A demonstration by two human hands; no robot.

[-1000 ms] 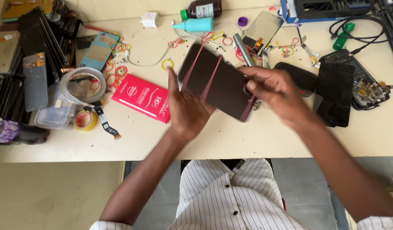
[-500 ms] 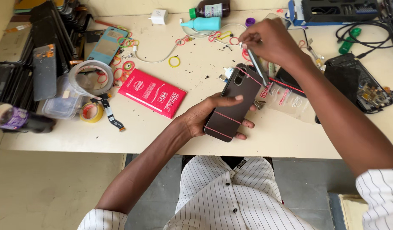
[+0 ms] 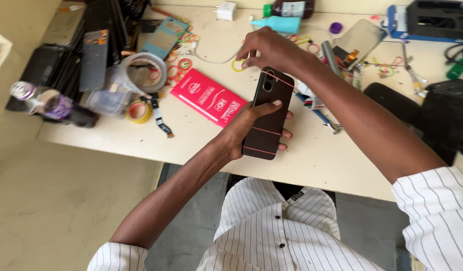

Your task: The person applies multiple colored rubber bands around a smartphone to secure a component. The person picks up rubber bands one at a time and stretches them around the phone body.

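Left hand [image 3: 246, 125] fingers wrapped round a dark phone [image 3: 267, 114]: thumb [image 3: 271, 104] across the back, fingertips [image 3: 286, 133] showing past the right edge. Phone is back side up, camera end pointing away from the person toward the far side of the table, long axis near straight away from the body, top leaning slightly right. Thin red rubber bands [image 3: 265, 130] cross the back at several heights. Phone is held above the cream table [image 3: 141, 140], near its front edge, not resting on it.

Right hand [image 3: 271, 50] is just past the phone's top end, fingers curled narrow, tips pinched down by a yellow rubber band [image 3: 236, 65] on the table; whether it grips the band, cannot tell.

Just left of the phone, a red flat packet [image 3: 206, 95] lies on the table. Further left, a tape roll [image 3: 141, 68], a clear plastic tub [image 3: 103, 95], a bottle [image 3: 45, 103] lying on its side. Loose coloured rubber bands [image 3: 184, 62] beyond the packet. Teal bottle [image 3: 276, 24] at far edge.
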